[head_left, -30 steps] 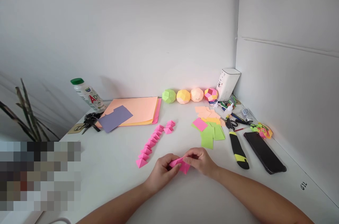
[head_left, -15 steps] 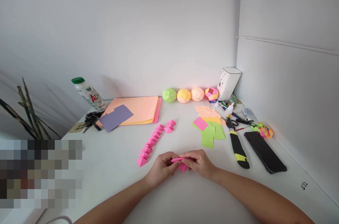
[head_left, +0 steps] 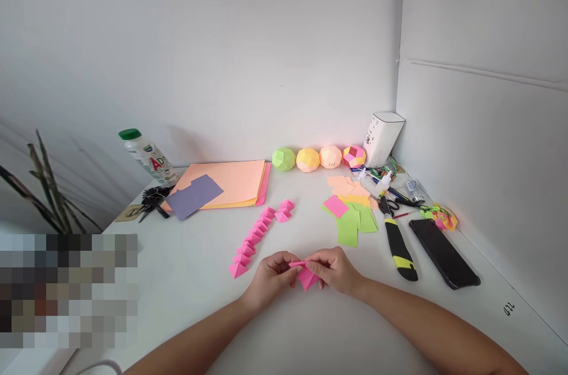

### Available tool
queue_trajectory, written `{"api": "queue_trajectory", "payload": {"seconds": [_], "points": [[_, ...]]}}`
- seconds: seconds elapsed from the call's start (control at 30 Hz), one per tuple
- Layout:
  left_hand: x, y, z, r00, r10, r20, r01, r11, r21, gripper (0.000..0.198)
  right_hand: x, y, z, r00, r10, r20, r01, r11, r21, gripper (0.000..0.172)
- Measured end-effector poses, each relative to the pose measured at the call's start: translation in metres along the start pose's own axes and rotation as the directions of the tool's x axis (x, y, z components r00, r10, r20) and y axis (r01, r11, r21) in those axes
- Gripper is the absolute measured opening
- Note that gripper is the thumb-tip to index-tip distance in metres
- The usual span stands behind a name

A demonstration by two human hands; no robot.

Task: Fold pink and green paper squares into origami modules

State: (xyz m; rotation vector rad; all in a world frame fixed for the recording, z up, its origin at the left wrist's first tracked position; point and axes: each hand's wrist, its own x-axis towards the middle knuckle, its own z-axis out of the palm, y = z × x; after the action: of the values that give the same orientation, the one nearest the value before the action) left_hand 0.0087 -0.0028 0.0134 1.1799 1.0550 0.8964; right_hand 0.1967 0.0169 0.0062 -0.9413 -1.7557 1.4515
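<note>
Both hands meet low over the white desk [head_left: 186, 280] and pinch a small folded pink paper piece [head_left: 306, 275] between their fingertips. My left hand [head_left: 271, 278] grips its left end and my right hand [head_left: 335, 271] grips its right end. A pointed corner of the piece hangs down between the two hands. Just to the left lies a curved row of several finished pink folded units [head_left: 260, 234].
Pink, green and orange paper squares [head_left: 350, 212] lie ahead right, beside a yellow-black utility knife [head_left: 399, 248], a black phone [head_left: 444, 254], scissors and glue. Several paper balls [head_left: 317, 158] line the back wall beside a white box [head_left: 380, 139]. Orange sheets [head_left: 226, 184], keys and a bottle [head_left: 148, 156] sit at left.
The pink piece has been turned and folded between my fingers, so that a pointed corner now hangs below. Both hands stayed in the same spot.
</note>
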Motion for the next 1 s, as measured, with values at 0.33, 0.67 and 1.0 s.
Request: {"api": "queue_trajectory", "payload": {"seconds": [0.33,0.67,1.0], "points": [[-0.0001,-0.0018,0.0001,0.999,0.032,0.002,-0.032,0.999,0.034,0.023,-0.0005,-0.0001,-0.0017,0.999,0.022,0.031,-0.022,0.999,-0.026,0.025],[-0.0006,0.001,0.0001,1.0,0.025,0.004,-0.025,0.998,0.058,0.022,0.0009,-0.0012,-0.002,0.998,0.049,0.048,-0.048,0.999,-0.016,0.026],[-0.0017,-0.0064,-0.0037,0.993,0.035,-0.115,-0.043,0.997,-0.066,0.02,0.0015,-0.0033,-0.0035,0.996,0.085,0.013,-0.086,0.995,0.044,0.027]]}}
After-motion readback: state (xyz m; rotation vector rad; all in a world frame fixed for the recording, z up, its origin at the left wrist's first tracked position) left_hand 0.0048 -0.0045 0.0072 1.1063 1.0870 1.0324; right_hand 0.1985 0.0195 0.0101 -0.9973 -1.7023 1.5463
